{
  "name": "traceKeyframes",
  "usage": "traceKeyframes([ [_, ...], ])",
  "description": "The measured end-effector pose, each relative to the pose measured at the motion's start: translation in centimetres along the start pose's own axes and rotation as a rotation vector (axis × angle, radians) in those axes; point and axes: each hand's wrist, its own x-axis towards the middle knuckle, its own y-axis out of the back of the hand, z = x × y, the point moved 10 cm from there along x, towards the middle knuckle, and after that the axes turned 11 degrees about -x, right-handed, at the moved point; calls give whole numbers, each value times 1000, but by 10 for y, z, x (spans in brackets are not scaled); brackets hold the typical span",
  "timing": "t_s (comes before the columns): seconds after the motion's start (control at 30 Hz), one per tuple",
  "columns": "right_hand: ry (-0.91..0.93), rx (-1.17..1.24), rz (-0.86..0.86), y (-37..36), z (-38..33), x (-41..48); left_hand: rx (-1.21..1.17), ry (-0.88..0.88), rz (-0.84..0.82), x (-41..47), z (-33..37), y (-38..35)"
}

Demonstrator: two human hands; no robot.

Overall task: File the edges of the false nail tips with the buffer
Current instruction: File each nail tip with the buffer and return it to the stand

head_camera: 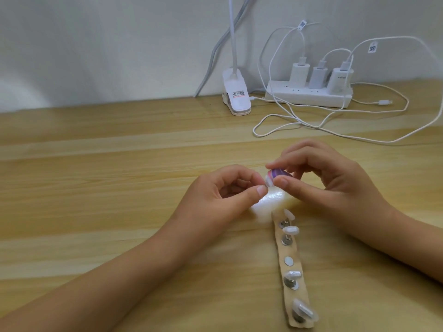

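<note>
Above the middle of the pale wooden desk (96, 164), the left hand (225, 189) is pinching a small white plastic false nail tip (340, 183), presenting its edge to the purple-and-pink buffer block (352, 173) that the right hand (335, 180) is gripping in curled fingertips.

Light wood-grain counter (119, 164) here. At the back, a white clip lamp base (236, 97) and a power strip (309, 97) loaded with three chargers (317, 76) are parked side by side, with white cables (383, 102) looped in front. Nearer, a tan strip (285, 250) is laid flat, dotted with metal discs (288, 260) and false nail tips (290, 230).
</note>
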Motion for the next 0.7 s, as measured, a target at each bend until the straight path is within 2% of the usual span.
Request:
traceKeyframes([
  [0.23, -187, 230, 47, 7, 19, 2, -15, -3, -2, 2, -3, 2],
  [0.4, -133, 246, 28, 3, 9, 3, -34, -14, -12, 2, -3, 4],
  [0.5, -193, 339, 32, 4, 15, 2, -17, -1, -19, 1, -3, 2],
  [0.7, -61, 220, -7, 1, 2, 1, -11, 8, -17, 2, -5, 1],
])
